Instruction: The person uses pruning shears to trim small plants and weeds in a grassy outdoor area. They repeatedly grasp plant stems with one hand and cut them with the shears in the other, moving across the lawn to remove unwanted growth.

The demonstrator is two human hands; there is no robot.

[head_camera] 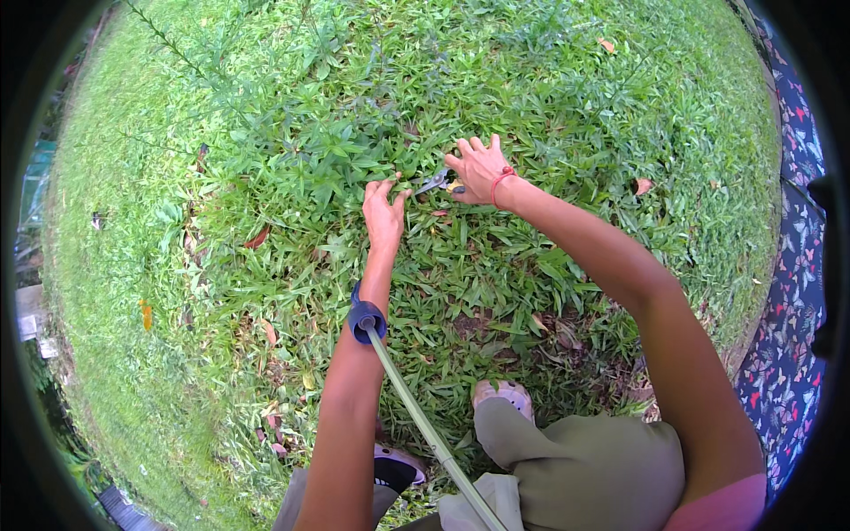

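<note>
My right hand (479, 171) holds a pair of pruning shears (435, 180) with yellow and black on the handles, its fingers spread over the top. Their metal blades point left, towards the fingertips of my left hand (384, 216). Between that hand's thumb and fingers are green leaves of a low leafy plant (345, 156); the exact grip is partly hidden. A dark blue handle (366, 321) with a strap lies against my left forearm, and a pale green shaft (425, 425) runs from it down towards my lap.
Grass (465, 285) and broad-leaved weeds surround both hands. Taller thin-stemmed plants (172, 46) rise at the upper left. Dry leaves (257, 237) lie scattered about. My clog-shod foot (505, 393) is below my hands. A dark butterfly-print fabric (787, 285) borders the right edge.
</note>
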